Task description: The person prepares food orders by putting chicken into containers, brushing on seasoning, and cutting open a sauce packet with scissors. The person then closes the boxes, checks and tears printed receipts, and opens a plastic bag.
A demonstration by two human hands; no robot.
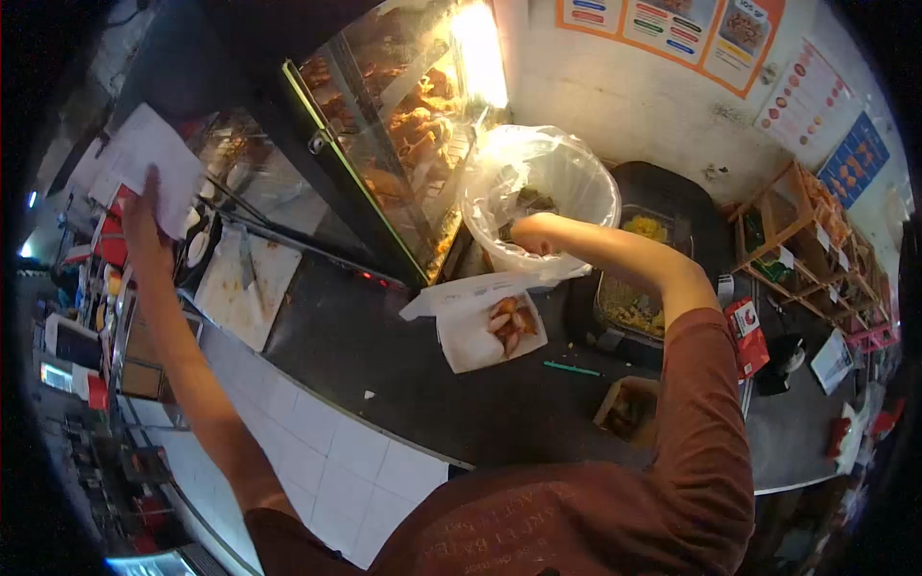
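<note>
My left hand is stretched out at the far left, its fingers against a white sheet or packet that they grip. My right hand reaches into a tub lined with a clear plastic bag; its fingers are bent down and partly hidden, so what they hold is unclear. Something dark greenish lies inside the bag. Just below the tub, an open white box holds browned food pieces beside a white portion.
A lit glass food cabinet stands behind the counter. Left of it lies a cutting board with a knife. Trays of yellow food, a green pen, a brown box and a wooden rack are at right.
</note>
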